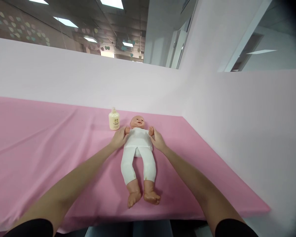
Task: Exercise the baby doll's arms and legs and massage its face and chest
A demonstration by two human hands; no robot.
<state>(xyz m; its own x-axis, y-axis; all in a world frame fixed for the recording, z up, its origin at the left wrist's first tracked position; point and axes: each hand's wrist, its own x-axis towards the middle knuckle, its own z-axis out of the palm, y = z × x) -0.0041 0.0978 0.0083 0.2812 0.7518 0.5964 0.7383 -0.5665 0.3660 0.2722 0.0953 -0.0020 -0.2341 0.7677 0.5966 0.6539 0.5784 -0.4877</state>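
Observation:
A baby doll [138,154] in a white top and white leggings lies on its back on the pink cloth [51,148], head away from me, bare feet toward me. My left hand [119,137] is closed around the doll's arm on the left side. My right hand [157,138] grips the doll's other arm on the right side. Both my forearms reach forward along either side of the doll's legs.
A small cream bottle [113,119] with a cap stands upright just left of the doll's head, close to my left hand. A pale pink wall [236,125] borders the table behind and to the right. The table's near edge [162,219] runs just below the doll's feet.

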